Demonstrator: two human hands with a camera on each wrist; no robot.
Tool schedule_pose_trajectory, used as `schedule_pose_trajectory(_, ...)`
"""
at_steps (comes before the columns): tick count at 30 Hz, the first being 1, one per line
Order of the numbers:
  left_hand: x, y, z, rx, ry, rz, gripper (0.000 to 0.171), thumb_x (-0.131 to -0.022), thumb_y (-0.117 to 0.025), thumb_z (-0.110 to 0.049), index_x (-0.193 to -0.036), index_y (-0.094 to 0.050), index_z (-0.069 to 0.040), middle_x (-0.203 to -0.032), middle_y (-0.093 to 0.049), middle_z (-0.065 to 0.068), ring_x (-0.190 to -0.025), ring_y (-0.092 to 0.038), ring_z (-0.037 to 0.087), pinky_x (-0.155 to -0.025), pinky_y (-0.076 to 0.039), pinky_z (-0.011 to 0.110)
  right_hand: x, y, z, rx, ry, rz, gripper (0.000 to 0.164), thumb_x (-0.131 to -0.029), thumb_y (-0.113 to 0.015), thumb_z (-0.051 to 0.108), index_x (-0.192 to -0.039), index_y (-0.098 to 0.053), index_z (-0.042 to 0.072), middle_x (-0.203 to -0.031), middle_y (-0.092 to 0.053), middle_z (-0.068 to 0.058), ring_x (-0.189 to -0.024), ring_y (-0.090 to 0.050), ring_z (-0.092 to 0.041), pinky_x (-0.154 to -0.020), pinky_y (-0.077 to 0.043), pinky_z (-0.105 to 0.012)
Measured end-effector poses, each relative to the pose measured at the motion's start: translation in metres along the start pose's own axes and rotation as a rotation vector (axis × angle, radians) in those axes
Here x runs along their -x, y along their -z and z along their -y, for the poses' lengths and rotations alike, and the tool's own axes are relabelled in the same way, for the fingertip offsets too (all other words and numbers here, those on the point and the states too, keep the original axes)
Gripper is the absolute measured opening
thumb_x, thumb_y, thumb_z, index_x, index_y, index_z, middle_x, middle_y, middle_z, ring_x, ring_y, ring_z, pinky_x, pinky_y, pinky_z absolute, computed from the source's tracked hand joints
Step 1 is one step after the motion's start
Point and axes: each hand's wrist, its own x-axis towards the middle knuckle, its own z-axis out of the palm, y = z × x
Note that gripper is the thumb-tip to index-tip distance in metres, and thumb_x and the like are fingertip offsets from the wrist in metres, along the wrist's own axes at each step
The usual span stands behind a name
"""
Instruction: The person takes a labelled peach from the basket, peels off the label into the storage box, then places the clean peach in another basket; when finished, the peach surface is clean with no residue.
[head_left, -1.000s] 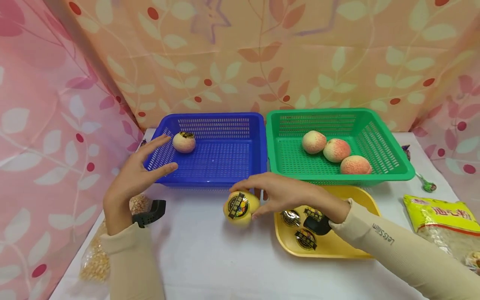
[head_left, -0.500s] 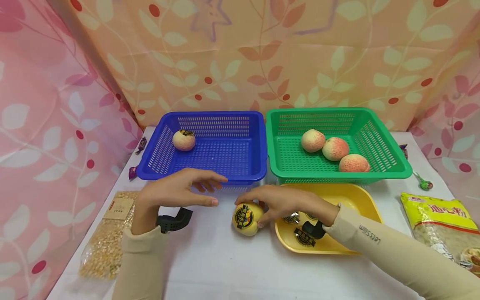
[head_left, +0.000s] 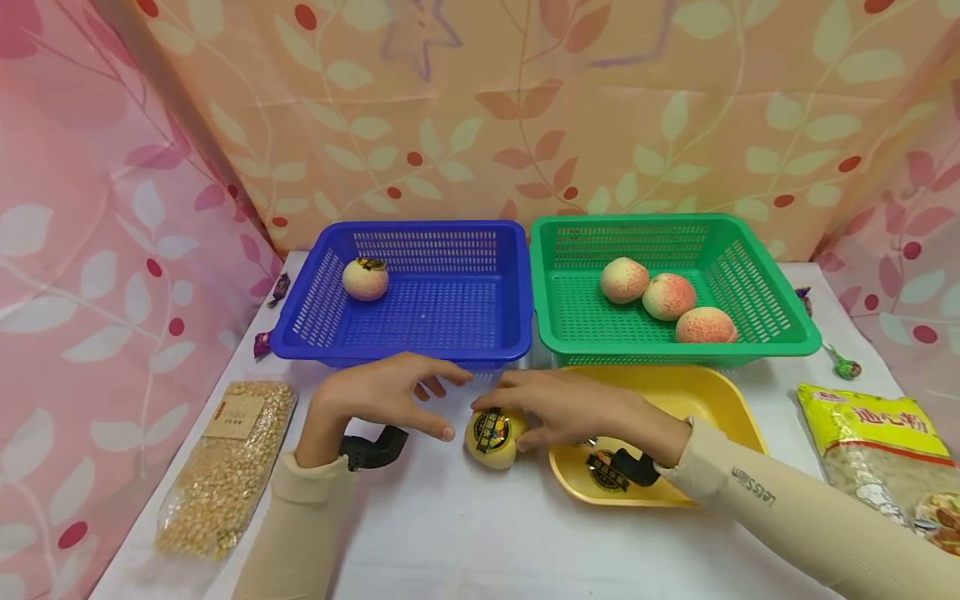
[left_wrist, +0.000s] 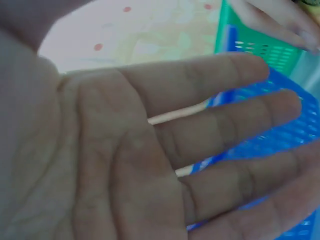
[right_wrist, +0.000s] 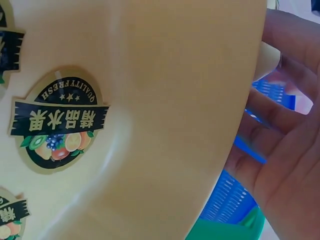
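Observation:
A pale yellow peach (head_left: 487, 457) with a black fruit sticker on its upper side is on the white table or just above it, in front of the baskets. My right hand (head_left: 573, 407) grips this peach from the right; in the right wrist view its fingers (right_wrist: 280, 107) are partly hidden behind the yellow tray (right_wrist: 200, 100). Left of the peach, my left hand (head_left: 390, 392) is held with fingers loosely extended and nothing in it. The left wrist view shows its bare palm (left_wrist: 135, 165). More stickers (right_wrist: 60, 120) lie inside the tray.
At the back left, a blue basket (head_left: 420, 312) holds one peach (head_left: 365, 282) with a sticker. The green basket (head_left: 577, 321) beside it has three peaches (head_left: 669, 297). A bag of corn kernels (head_left: 221, 492) lies left, a yellow-topped food packet (head_left: 877, 442) right, with small candies near the edges.
My left hand has come right and down from beside the blue basket towards the peach. The right hand has shifted slightly right and down with the peach, then stayed nearly still.

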Motion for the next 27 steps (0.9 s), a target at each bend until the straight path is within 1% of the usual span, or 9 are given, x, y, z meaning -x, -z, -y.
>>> schedule_pose_trajectory(3,-0.007,-0.007,0.003,0.026,0.041,0.026,0.076,-0.081,-0.086,-0.04,-0.144,-0.057,-0.007,-0.144,-0.061,0.01,-0.119,-0.064,0.032,-0.1,-0.053,0.049,0.003,-0.002,0.002,0.053,0.019,-0.04,0.064,-0.085,-0.084,0.027,-0.143,-0.058,0.029,-0.127,-0.059,0.003,-0.101,-0.056,-0.01,-0.082,-0.054,-0.029)
schedule_pose_trajectory(7,-0.018,-0.015,0.008,0.044,0.042,0.077,0.086,-0.076,-0.09,-0.036,-0.148,-0.052,-0.007,-0.147,-0.057,0.014,-0.121,-0.062,0.035,-0.103,-0.052,0.05,0.006,-0.004,0.003,0.082,0.053,-0.093,0.062,-0.082,-0.086,0.025,-0.138,-0.061,0.031,-0.123,-0.059,0.002,-0.1,-0.056,-0.01,-0.08,-0.054,-0.028)
schedule_pose_trajectory(9,-0.024,-0.018,0.01,0.046,0.027,0.105,0.09,-0.075,-0.091,-0.035,-0.151,-0.049,-0.008,-0.149,-0.055,0.014,-0.123,-0.061,0.034,-0.104,-0.051,0.05,0.007,-0.005,0.003,0.09,0.067,-0.117,0.061,-0.081,-0.087,0.023,-0.136,-0.063,0.031,-0.119,-0.058,0.002,-0.099,-0.055,-0.01,-0.079,-0.053,-0.028)
schedule_pose_trajectory(11,-0.03,-0.023,0.014,0.044,0.005,0.122,0.093,-0.074,-0.092,-0.033,-0.152,-0.047,-0.012,-0.15,-0.054,0.01,-0.124,-0.058,0.032,-0.106,-0.049,0.049,0.007,-0.006,0.003,0.102,0.078,-0.142,0.061,-0.079,-0.088,0.021,-0.135,-0.064,0.031,-0.116,-0.058,0.002,-0.099,-0.055,-0.011,-0.079,-0.052,-0.029)
schedule_pose_trajectory(14,-0.039,-0.029,0.018,0.046,-0.06,0.133,0.097,-0.073,-0.093,-0.031,-0.155,-0.043,-0.015,-0.152,-0.052,0.004,-0.129,-0.054,0.028,-0.111,-0.046,0.048,0.008,-0.006,0.003,0.114,0.083,-0.169,0.062,-0.077,-0.089,0.019,-0.133,-0.065,0.032,-0.11,-0.057,0.003,-0.097,-0.054,-0.011,-0.078,-0.051,-0.028)
schedule_pose_trajectory(17,-0.048,-0.036,0.021,0.061,-0.096,0.137,0.101,-0.071,-0.094,-0.029,-0.156,-0.042,-0.017,-0.153,-0.05,0.0,-0.133,-0.051,0.021,-0.116,-0.041,0.045,0.009,-0.006,0.002,0.106,0.082,-0.185,0.063,-0.076,-0.089,0.017,-0.132,-0.066,0.031,-0.105,-0.055,0.004,-0.094,-0.052,-0.01,-0.077,-0.049,-0.027)
schedule_pose_trajectory(22,-0.059,-0.046,0.023,0.114,-0.083,0.146,0.095,-0.07,-0.095,-0.029,-0.151,-0.046,-0.018,-0.149,-0.053,-0.004,-0.137,-0.048,0.014,-0.121,-0.035,0.039,0.01,-0.005,0.0,0.069,0.089,-0.184,0.062,-0.076,-0.089,0.014,-0.133,-0.067,0.027,-0.104,-0.055,0.004,-0.092,-0.05,-0.009,-0.078,-0.049,-0.025)
schedule_pose_trajectory(25,-0.062,-0.047,0.024,0.141,-0.091,0.146,0.089,-0.07,-0.095,-0.028,-0.146,-0.052,-0.018,-0.143,-0.057,-0.006,-0.133,-0.05,0.012,-0.12,-0.036,0.037,0.01,-0.003,0.0,0.005,0.079,-0.157,0.057,-0.081,-0.085,0.017,-0.133,-0.066,0.027,-0.104,-0.055,0.004,-0.093,-0.05,-0.01,-0.079,-0.048,-0.024)
schedule_pose_trajectory(27,-0.063,-0.047,0.024,0.151,-0.093,0.14,0.085,-0.069,-0.096,-0.027,-0.143,-0.055,-0.019,-0.137,-0.06,-0.007,-0.128,-0.053,0.012,-0.117,-0.039,0.037,0.009,-0.002,0.001,-0.053,0.062,-0.145,0.047,-0.087,-0.081,0.021,-0.131,-0.068,0.027,-0.103,-0.055,0.003,-0.091,-0.05,-0.012,-0.077,-0.047,-0.024)
